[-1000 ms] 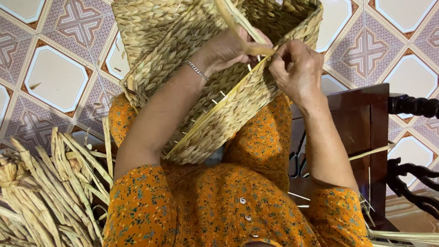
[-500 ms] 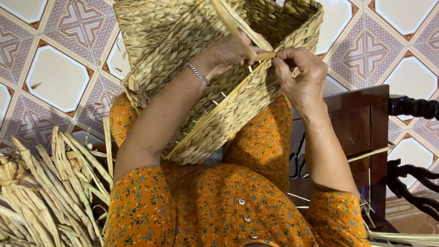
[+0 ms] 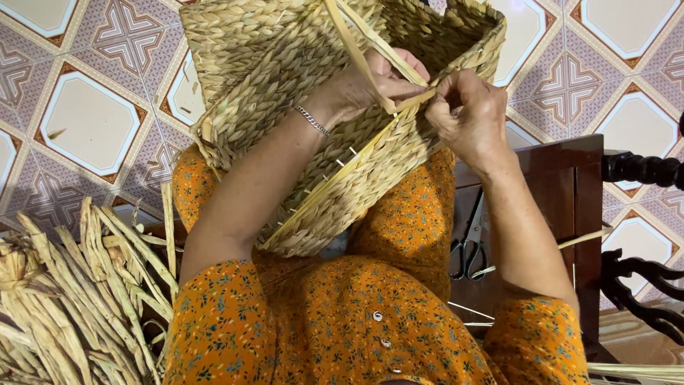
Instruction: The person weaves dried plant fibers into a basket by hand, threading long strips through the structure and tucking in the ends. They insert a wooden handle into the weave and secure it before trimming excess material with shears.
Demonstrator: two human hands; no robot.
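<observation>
At the far left a heap of dried reeds (image 3: 64, 299) lies on the patterned tile floor (image 3: 85, 121), well apart from the work. Next to it, on the lap of the person in the orange flowered dress (image 3: 356, 328), rests a woven basket (image 3: 285, 93), tilted with its open mouth turned toward the upper right. The left hand (image 3: 370, 82), a thin bracelet (image 3: 311, 120) at its wrist, reaches across the basket's rim, its fingers closed together on a flat pale strand (image 3: 370, 50) that rises up out of the top of the view. Just beside it, touching the same strand at the rim, the right hand (image 3: 470, 114) has its thumb and fingertips pinched tight on the strand's short end. Compared with a second ago, the right hand has dropped from a raised, looser hold down to the rim and drawn closer to the left hand, and the strand now lies taut between the two; I judge that one stitch of the rim binding is being pulled snug, so the edge work is under way, not finished. Further right, a pair of scissors (image 3: 467, 249) lies on a dark wooden stool (image 3: 563, 192), untouched, with loose straws (image 3: 584, 239) near it and a carved dark chair (image 3: 641, 171) at the edge.
</observation>
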